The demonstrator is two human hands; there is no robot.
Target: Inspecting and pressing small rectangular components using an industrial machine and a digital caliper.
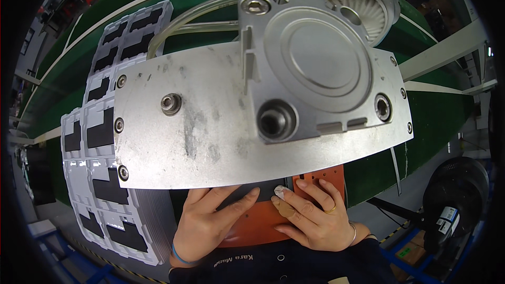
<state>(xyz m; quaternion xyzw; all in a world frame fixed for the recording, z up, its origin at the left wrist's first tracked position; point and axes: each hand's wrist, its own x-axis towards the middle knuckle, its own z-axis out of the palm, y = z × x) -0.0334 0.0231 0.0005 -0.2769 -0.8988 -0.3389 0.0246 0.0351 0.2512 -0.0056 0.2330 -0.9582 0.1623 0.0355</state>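
Note:
A flat black piece lies on an orange base plate, beneath the front edge of a large metal machine plate. My left hand rests at the black piece's left side, thumb stretched across it; its other fingertips disappear under the metal plate. From the right, my right hand lies with its fingers spread over the orange plate. White wrapping covers one of its fingertips, near the black piece's right edge, and a tan bandage is on a finger. Part of the black piece is hidden by the machine.
A silver pneumatic cylinder with clear hoses sits on the metal plate. At left, white trays hold several black pieces. Behind are a green work surface and a white ribbed round object. A black round device stands at right.

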